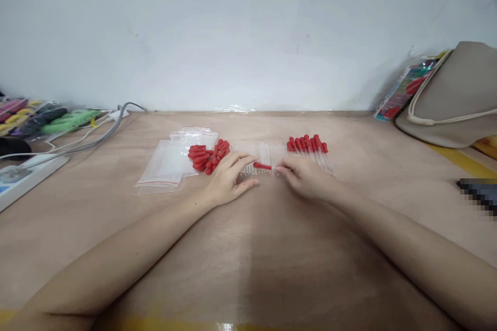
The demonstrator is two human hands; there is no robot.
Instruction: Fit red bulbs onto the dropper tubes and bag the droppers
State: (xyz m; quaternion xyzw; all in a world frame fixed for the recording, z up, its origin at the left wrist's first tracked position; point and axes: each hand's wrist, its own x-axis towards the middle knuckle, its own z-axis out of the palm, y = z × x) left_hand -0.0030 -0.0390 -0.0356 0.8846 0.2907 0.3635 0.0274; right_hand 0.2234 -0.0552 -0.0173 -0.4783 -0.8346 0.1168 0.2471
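Head view, red rubber bulb (262, 165): lies between the two hands, narrow end near the right fingertips.
Right hand (305, 175): thumb and forefinger close together; cannot tell whether they grip a tube.
Left hand (228, 177): thumb and fingers apart, near the bulb's rounded end.
Clear tubes (267, 152): rowed behind; a brushing wrist could likely roll them askew.
Bulb fit: a slanted push might make it slip.
Hidden: loose red bulbs (200, 158) partly behind the left hand.
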